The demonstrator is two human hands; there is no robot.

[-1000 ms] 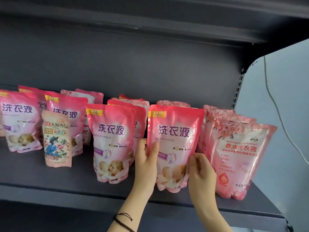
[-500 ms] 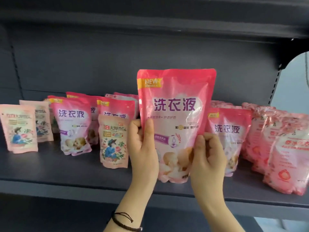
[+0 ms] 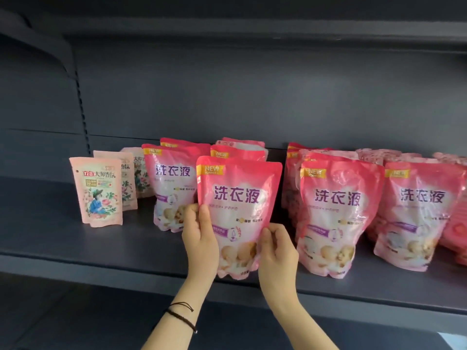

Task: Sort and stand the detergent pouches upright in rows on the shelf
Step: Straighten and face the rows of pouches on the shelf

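Both grips, left hand (image 3: 201, 238) and right hand (image 3: 276, 251), clasp the glossy pink plastic pouch (image 3: 237, 210) upright — front of the dark grey shelf (image 3: 101, 248).

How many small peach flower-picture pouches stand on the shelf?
3, at the left: front pouch, second pouch behind it, third pouch furthest back. Others may be hidden.

held pouch (image 3: 237, 198) at shelf (image 3: 75, 243) front, my left hand (image 3: 199, 238) on its left edge, right hand (image 3: 275, 251) on its right. next pouch (image 3: 171, 188) behind-left; small pouches (image 3: 99, 192) farther left; two pouch rows (image 3: 336, 213) right, running front to back.
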